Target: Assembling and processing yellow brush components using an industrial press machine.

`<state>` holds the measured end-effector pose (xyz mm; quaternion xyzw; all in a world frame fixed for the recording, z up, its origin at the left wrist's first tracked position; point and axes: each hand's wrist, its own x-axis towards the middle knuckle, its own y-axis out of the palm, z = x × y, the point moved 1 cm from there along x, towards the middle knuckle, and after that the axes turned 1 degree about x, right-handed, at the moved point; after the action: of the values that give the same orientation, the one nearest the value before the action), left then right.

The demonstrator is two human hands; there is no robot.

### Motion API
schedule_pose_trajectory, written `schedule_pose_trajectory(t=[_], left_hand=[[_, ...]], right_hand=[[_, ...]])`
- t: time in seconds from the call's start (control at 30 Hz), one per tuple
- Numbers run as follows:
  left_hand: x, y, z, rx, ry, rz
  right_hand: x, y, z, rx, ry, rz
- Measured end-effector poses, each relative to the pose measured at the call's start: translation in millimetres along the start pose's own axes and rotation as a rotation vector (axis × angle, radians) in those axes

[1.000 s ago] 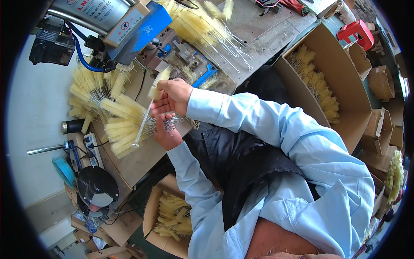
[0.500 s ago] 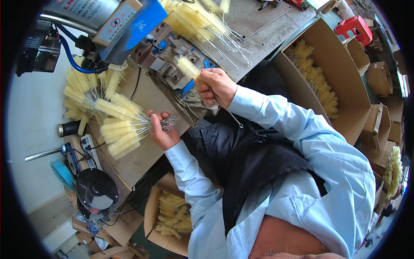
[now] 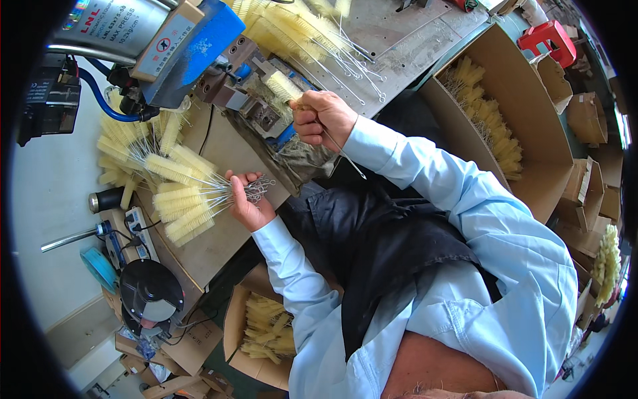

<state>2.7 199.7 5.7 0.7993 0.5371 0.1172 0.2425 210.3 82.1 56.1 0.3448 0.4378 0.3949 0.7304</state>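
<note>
In my left hand point(image 3: 250, 201) is a bunch of bottle brushes point(image 3: 185, 207), gripped by their looped wire handles, the pale yellow bristle heads fanned out to the left. My right hand point(image 3: 323, 118) closes around a single bottle brush point(image 3: 282, 87). Its bristle head points up and left over the metal fixture of a press point(image 3: 260, 110), and its wire handle trails down right to a small loop. Whether the bristle tip touches the fixture I cannot tell.
Loose brushes lie on the metal table point(image 3: 412, 40) at the top, and another pile point(image 3: 126, 143) rests left. Cardboard boxes point(image 3: 531, 133) of brushes stand right and below. The press's blue block point(image 3: 199, 50) overhangs the fixture. A black round device point(image 3: 151, 290) sits lower left.
My right hand has moved slightly left and up with its brush, bringing the bristle head further over the fixture. The left hand and its bunch have hardly moved.
</note>
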Motion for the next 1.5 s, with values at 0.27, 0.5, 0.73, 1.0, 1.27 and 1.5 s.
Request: schedule_pose_trajectory(t=[0.27, 0.5, 0.73, 1.0, 1.27, 1.5], left_hand=[[0.0, 3.0, -1.2, 0.005, 0.008, 0.011], [2.3, 4.8, -5.8, -0.226, -0.069, 0.102], [3.6, -10.9, -3.6, -0.194, -0.076, 0.005], [-0.7, -6.5, -7.0, -0.155, -0.007, 0.143], [-11.7, 11.7, -3.5, 0.145, 0.051, 0.261], [-11.4, 19.8, -5.2, 0.248, 0.08, 0.385]], right_hand=[[5.8, -5.4, 6.7, -0.026, 0.002, -0.009], [-9.0, -4.6, 18.0, -0.18, -0.07, -0.06], [20.0, -11.3, 93.3, -0.681, -0.534, -0.253], [28.2, 6.1, 106.3, -1.517, -1.516, -0.418], [7.5, 90.7, -44.2, -1.441, -0.93, 0.248], [25.9, 117.1, -49.0, -1.514, -0.905, 0.188]])
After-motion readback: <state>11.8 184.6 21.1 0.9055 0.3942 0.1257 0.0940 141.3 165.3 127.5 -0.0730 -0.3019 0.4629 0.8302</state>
